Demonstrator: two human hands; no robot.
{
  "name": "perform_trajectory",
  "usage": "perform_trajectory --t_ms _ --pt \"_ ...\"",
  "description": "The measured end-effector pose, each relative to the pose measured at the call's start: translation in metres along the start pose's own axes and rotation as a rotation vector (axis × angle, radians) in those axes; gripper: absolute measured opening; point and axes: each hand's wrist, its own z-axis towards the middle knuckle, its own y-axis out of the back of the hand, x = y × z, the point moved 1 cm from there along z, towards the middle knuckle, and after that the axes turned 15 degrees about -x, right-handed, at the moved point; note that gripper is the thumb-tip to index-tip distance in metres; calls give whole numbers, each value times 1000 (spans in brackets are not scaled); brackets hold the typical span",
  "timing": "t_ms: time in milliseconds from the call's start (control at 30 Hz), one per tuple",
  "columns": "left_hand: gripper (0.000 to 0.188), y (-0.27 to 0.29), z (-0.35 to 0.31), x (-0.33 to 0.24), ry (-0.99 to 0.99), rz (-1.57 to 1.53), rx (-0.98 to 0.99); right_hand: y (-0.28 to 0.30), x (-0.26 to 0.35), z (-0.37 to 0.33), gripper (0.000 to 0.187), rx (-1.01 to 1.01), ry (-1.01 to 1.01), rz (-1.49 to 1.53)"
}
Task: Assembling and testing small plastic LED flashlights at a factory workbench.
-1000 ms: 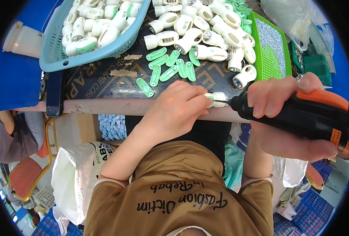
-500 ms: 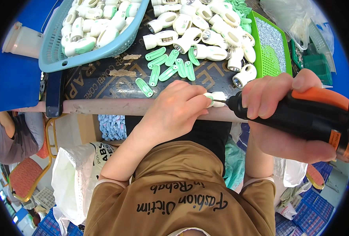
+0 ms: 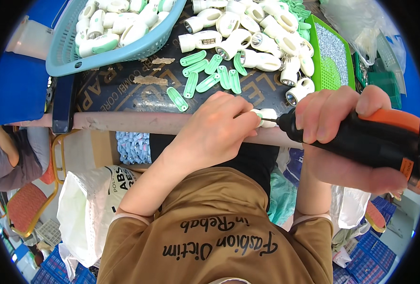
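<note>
Blue plastic basket (image 3: 67, 61) at upper left, holding a heap of white-and-pale-green torch bodies (image 3: 120, 21). Green tray (image 3: 331, 52) at upper right, carrying a speckled grey fill. Loose white torch bodies (image 3: 252, 33) lying scattered between basket and tray on the dark table top (image 3: 115, 90), with a cluster of flat green clip pieces (image 3: 210, 75) just below them.

Left hand (image 3: 214, 132) closing around a small white plastic part (image 3: 266, 116), pinching it at the fingertips and pressing it against the table's front edge. Part showing only as a rounded white end with a pale green tint; the rest hidden under the fingers.

Right hand (image 3: 352, 137) wrapping fully around a black-and-orange electric screwdriver (image 3: 361, 142), holding it level, its thin bit meeting the white part from the right.

White printed sack (image 3: 91, 203) sitting below the table edge, at lower left.
</note>
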Motion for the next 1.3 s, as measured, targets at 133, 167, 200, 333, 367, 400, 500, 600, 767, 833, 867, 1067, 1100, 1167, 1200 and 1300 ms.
perform_trajectory --t_ms 133,167,200,333,367,400,500,600,767,833,867,1067,1100,1167,1200,1300 --pt "24 0 0 0 15 1 -5 2 -1 -1 89 -51 -9 26" --pt "24 0 1 0 16 -3 -5 2 -1 -2 89 -68 -12 36" --pt "25 0 0 -1 15 -3 -2 3 0 -3 89 -86 -12 49" --pt "23 -1 2 -1 20 9 9 5 0 -4 89 -160 -9 99" --pt "23 0 2 -1 25 27 21 6 0 -4 89 -179 -6 111" --pt "22 0 1 -2 29 44 33 6 1 -4 90 -199 -2 122" --pt "22 1 2 0 24 52 43 8 -1 -3 90 -256 18 153" --pt "22 2 -1 -3 75 45 57 10 -2 -7 90 -310 47 184" --pt "24 5 2 -5 79 0 56 48 -21 7 88 -302 198 102" --pt "19 6 -1 -6 201 -94 -14 44 -27 10 85 -519 217 -230" --pt "19 6 0 -7 195 -92 -14 42 -33 12 83 -541 308 -78" --pt "32 13 0 -17 366 -498 -172 44 8 -45 38 -322 743 -1012" --pt "34 14 -3 -21 467 -691 -155 30 9 -55 34 -106 610 -1047" --pt "32 17 0 -27 627 -899 -119 10 2 -70 35 -160 335 -872" --pt "30 18 1 -29 790 -1102 -90 7 -3 -71 35 -165 337 -871" --pt "31 20 1 -29 1036 -1367 70 7 -12 -64 51 -94 -100 -345"
